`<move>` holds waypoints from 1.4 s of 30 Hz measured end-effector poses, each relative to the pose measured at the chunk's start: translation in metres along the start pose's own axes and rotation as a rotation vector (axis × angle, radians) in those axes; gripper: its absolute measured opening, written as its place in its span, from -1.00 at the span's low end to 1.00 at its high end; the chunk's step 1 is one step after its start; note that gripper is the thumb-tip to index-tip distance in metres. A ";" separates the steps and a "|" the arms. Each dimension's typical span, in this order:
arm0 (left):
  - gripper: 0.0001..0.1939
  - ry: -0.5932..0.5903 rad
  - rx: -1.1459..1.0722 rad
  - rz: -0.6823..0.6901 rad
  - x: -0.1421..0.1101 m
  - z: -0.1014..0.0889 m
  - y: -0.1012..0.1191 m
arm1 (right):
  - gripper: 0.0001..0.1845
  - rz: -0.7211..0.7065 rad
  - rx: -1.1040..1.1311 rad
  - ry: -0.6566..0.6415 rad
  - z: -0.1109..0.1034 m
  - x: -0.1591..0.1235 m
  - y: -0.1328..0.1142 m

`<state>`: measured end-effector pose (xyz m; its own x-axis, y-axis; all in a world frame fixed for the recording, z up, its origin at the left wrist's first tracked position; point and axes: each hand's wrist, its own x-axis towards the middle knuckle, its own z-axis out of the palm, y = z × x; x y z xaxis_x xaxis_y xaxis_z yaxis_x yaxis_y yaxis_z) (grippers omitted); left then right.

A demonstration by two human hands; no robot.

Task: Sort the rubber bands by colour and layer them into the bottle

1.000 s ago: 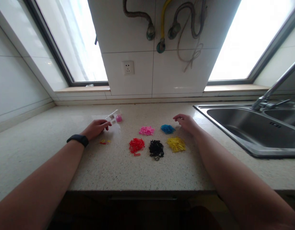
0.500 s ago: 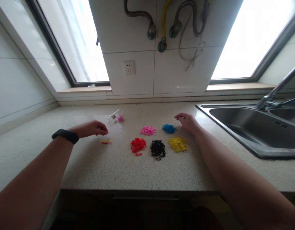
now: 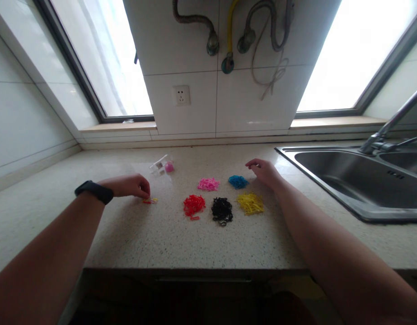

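Note:
My left hand (image 3: 138,186), with a dark band on its wrist, is low over a small mixed heap of yellow and red pieces (image 3: 150,201). Its fingertips are pinched down at the heap's edge, and whatever is between them is hidden. Beyond the blue pile (image 3: 238,182), my right hand (image 3: 260,169) rests by the counter's right side, fingers curled together; I cannot see anything in them. Small, thin loop-like pieces form the pink pile (image 3: 208,184), red pile (image 3: 194,206), black pile (image 3: 222,210) and yellow pile (image 3: 250,203) between my hands.
A clear plastic container (image 3: 160,165) with a pink ball-like part (image 3: 169,167) lies behind my left hand. To the right is a steel sink (image 3: 330,180) with a faucet (image 3: 377,140). The speckled counter (image 3: 167,243) ends at a front edge; tiled wall stands behind.
My left hand has lowered slightly and moved left onto the small mixed heap, its fingertips now pointing down. My right hand has stayed in place beside the blue pile.

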<state>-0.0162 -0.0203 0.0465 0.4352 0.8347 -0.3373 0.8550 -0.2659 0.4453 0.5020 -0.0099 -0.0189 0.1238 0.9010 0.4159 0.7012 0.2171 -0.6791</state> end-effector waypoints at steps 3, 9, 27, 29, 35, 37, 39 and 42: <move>-0.75 -0.003 -0.037 0.012 0.000 0.000 -0.001 | -0.68 -0.008 -0.003 -0.004 0.000 -0.001 -0.002; -0.74 0.053 -0.144 0.091 -0.007 -0.005 0.020 | -0.68 -0.027 -0.004 -0.011 0.001 -0.001 -0.003; -0.80 0.300 -0.929 0.427 -0.015 0.054 0.157 | -0.68 -0.019 -0.010 -0.066 0.004 -0.002 -0.005; -0.79 0.258 -0.991 0.434 -0.018 0.062 0.166 | -0.69 -0.025 -0.010 -0.072 0.004 -0.002 -0.005; -0.86 0.193 -1.105 0.483 -0.029 0.072 0.185 | -0.70 -0.027 -0.013 -0.090 0.002 -0.005 -0.013; -0.86 0.183 -1.122 0.499 -0.033 0.073 0.189 | -0.70 -0.027 -0.018 -0.094 0.002 -0.006 -0.016; -0.84 0.189 -1.127 0.515 -0.037 0.073 0.193 | -0.69 -0.017 -0.027 -0.103 0.002 -0.007 -0.017; -0.85 0.227 -1.115 0.550 -0.043 0.073 0.199 | -0.69 -0.016 -0.033 -0.117 0.002 -0.007 -0.017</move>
<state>0.1563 -0.1444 0.0887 0.5043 0.8366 0.2142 -0.1730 -0.1452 0.9742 0.4879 -0.0187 -0.0117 0.0308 0.9357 0.3515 0.7254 0.2210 -0.6519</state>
